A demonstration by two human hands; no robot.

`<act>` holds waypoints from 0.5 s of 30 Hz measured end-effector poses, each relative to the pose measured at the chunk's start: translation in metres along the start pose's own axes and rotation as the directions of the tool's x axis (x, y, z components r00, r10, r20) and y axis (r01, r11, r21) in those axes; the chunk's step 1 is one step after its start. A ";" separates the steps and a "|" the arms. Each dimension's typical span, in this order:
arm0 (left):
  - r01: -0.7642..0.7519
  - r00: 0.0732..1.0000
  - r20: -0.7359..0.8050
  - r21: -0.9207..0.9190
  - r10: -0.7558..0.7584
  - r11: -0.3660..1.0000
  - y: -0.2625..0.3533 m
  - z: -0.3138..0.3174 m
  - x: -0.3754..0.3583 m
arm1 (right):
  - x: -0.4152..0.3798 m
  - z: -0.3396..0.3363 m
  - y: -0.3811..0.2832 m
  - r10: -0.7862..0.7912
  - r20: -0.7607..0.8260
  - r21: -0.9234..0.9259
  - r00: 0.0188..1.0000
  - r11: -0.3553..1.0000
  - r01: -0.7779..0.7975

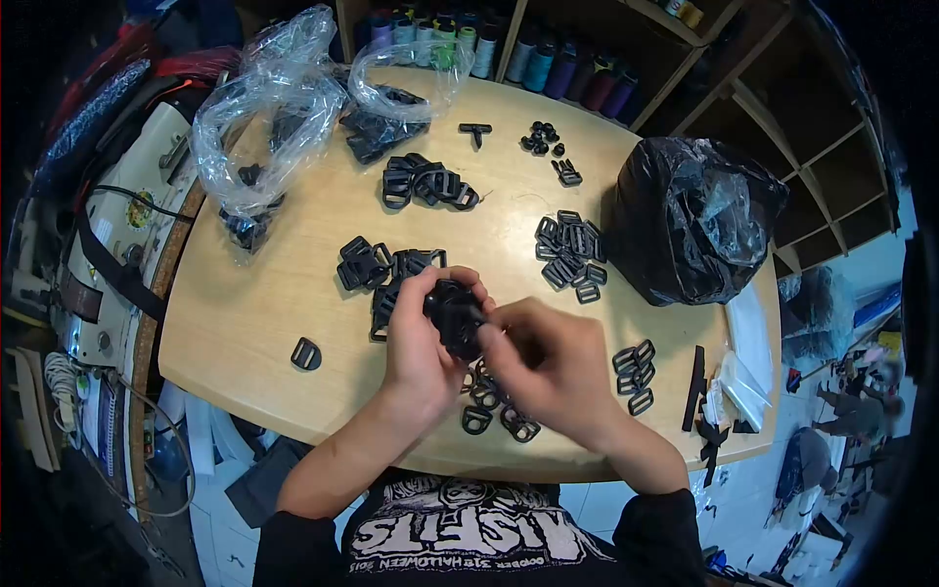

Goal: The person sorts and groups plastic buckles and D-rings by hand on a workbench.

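Note:
My left hand (pixel 419 338) is closed around a bunch of black plastic buckle pieces (pixel 456 321) above the middle of the table. Beside it, my right hand (pixel 548 364) has its fingers curled and its thumb at the bunch's right edge; motion blurs the fingertips, and what they pinch cannot be made out. Under and behind my hands lie more black buckles (pixel 364 264). Several black ring-shaped pieces (pixel 477 421) lie partly hidden below my right hand. One lone black strap adjuster (pixel 306 354) rests to the left.
Piles of black slide adjusters (pixel 569 247) and further buckles (pixel 426 182) cover parts of the wooden table (pixel 254 303). A stuffed black plastic bag (pixel 685 230) stands at right, clear plastic bags (pixel 269 127) at back left. Thread spools (pixel 562 73) line the shelf; a sewing machine (pixel 132 220) stands left.

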State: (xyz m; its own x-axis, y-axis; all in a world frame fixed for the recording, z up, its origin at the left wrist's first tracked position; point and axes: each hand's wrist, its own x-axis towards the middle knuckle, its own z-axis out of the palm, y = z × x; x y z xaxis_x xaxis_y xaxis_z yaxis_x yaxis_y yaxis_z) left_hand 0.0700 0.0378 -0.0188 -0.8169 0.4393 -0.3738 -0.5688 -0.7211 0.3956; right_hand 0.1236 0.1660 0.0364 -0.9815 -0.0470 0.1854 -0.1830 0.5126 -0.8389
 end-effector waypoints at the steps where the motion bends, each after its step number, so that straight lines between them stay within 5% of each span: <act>1: 0.001 1.000 0.011 -0.033 -0.001 0.999 0.001 -0.003 0.002 | 0.003 -0.006 0.002 0.183 0.040 0.209 0.982 0.960 -0.188; 3: 0.007 1.000 -0.025 -0.084 -0.009 0.996 0.004 0.004 -0.001 | 0.007 -0.018 0.009 0.213 0.096 0.332 0.972 0.914 -0.233; 5: 0.056 0.997 0.056 -0.053 -0.053 0.997 0.009 -0.004 0.002 | 0.008 -0.029 0.010 0.292 0.295 0.616 0.910 0.670 -0.415; 13: 0.072 0.997 0.015 -0.066 -0.071 0.995 0.010 -0.001 0.000 | 0.004 -0.029 0.013 0.239 0.258 0.625 0.936 0.698 -0.350; 15: 0.099 0.994 -0.045 -0.037 -0.100 0.994 0.009 0.002 -0.002 | 0.004 -0.027 0.012 0.185 0.111 0.519 0.976 0.827 -0.215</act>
State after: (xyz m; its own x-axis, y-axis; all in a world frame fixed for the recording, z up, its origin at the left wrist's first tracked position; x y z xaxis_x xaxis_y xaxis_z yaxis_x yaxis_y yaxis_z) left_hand 0.0662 0.0316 -0.0125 -0.7505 0.4852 -0.4487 -0.6428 -0.6934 0.3254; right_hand 0.1189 0.1957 0.0407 -0.9985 -0.0462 -0.0308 0.0313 -0.0114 -0.9994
